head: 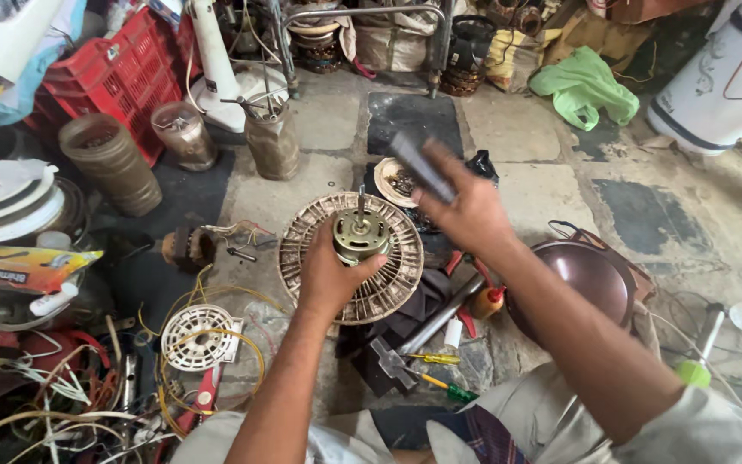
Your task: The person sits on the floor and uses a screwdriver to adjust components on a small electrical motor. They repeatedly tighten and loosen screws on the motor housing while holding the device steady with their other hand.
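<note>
A round, dusty fan guard with a brass-coloured motor (359,237) at its centre lies on the floor in front of me, the motor's shaft pointing up. My left hand (328,273) grips the motor from the near side. My right hand (465,206) is raised above and to the right of the guard, closed around a grey, blurred flat tool (418,163) that points up and left.
A hammer (427,331) and two screwdrivers (431,369) lie near my knees. A brown bowl-shaped cover (590,279) sits to the right. Metal cylinders (113,163), a red crate (122,73), tangled wires (88,404) and a small white grille (199,337) crowd the left. A white tank (723,82) stands far right.
</note>
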